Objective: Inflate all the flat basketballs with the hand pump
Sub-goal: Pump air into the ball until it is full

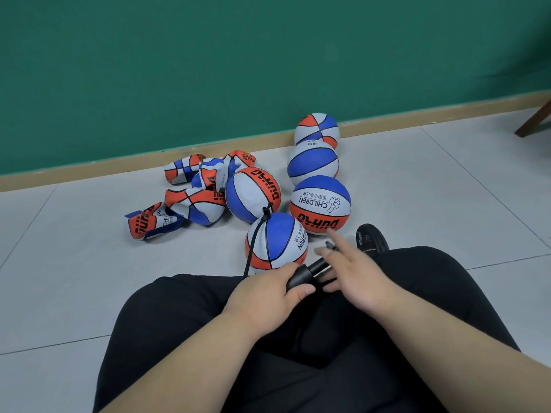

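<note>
From the head view, a person sits on the pale grey tiled floor (447,180) with black-trousered legs at six o'clock in the frame. The left hand (268,293) is curled round the barrel of a black plastic hand pump (302,277), which lies across the lap pointing toward one o'clock. The right hand (357,272) hovers over the pump's far end with its fingers straight and spread; whether they touch it cannot be told. A thin black hose (253,242) rises from near the pump toward twelve o'clock, over the nearest round blue, white and orange rubber basketball (275,241), ending at its top. Four more inflated basketballs of the same colours (320,204) sit beyond it, from eleven to one o'clock, the farthest against the wooden skirting board (89,171) under the green wall (208,70). A heap of flat, crumpled basketballs (190,192) lies at ten o'clock from the nearest ball. A black shoe (371,238) shows at three o'clock of it.
</note>
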